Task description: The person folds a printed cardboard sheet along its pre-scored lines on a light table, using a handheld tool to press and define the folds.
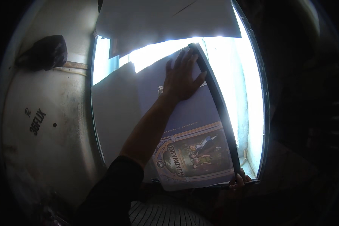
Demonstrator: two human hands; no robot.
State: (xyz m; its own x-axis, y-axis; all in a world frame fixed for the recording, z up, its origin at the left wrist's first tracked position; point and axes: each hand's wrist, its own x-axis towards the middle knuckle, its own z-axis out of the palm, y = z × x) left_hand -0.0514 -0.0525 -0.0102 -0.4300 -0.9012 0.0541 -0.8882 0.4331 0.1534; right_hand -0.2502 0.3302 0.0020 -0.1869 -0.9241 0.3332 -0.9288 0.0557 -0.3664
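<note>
A large printed sheet (199, 109), blue-violet with a framed picture panel near its lower end, lies tilted over a brightly lit glass table (248, 94). Along its right edge runs a long dark strip (218, 96). My left hand (182, 75) rests on the upper part of the sheet, fingers spread, the fingertips and thumb close to the strip. Down at the strip's lower end is my right hand (240, 180), its fingers bent round the corner there; it is dim and partly hidden.
A plain grey sheet (115, 101) covers the left of the lit glass, and another large sheet (165, 19) covers its far end. On a pale surface (60, 150) at the left, with lettering on it, sits a crumpled dark bundle (45, 52). The right side is very dark.
</note>
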